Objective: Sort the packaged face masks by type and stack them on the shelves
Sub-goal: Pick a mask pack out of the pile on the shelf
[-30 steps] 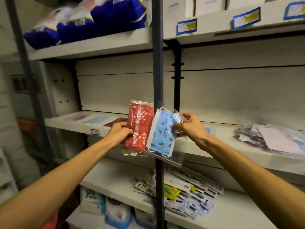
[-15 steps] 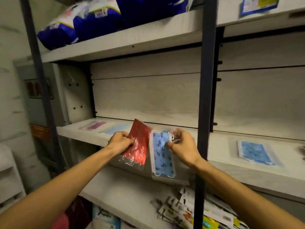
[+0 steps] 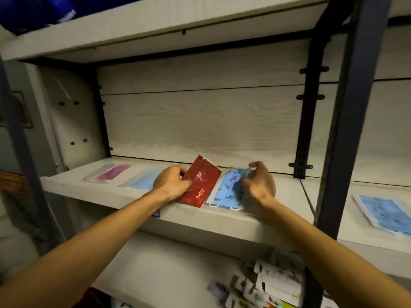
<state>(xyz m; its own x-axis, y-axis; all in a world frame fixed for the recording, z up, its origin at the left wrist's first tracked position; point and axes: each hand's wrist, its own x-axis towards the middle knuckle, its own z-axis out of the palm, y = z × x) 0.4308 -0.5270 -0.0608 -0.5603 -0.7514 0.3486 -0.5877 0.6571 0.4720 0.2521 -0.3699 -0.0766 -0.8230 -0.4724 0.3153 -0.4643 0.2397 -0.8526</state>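
The red mask packet [image 3: 201,182] carries white lettering that reads "dipio" or something close to it, printed sideways along its lower edge; no other writing on it can be made out. It is held tilted over the middle shelf [image 3: 200,221], its lower corner at the shelf's front edge, and the left hand [image 3: 172,183] grips its left side with curled fingers. Just beside it on the right lies the blue patterned mask packet [image 3: 224,192], in clear wrap, with small purple and green figures on the mask and white ear loops showing at its near end. The right hand [image 3: 259,182] pinches its far right corner with curled fingers; that corner is blurred, so how the wrap lies there is hard to tell.

Further left on the same shelf lie a pink mask packet [image 3: 111,173] and a plain light blue mask packet [image 3: 145,181], the latter partly hidden behind the left hand. In the next bay to the right, past the dark upright post [image 3: 347,121], a blue mask packet [image 3: 382,212] lies flat, cut off by the frame edge. On the lower shelf, a blurred heap of small carded packets [image 3: 262,283] shows no readable print. Dark blue bags [image 3: 35,10] on the top shelf are cut off.
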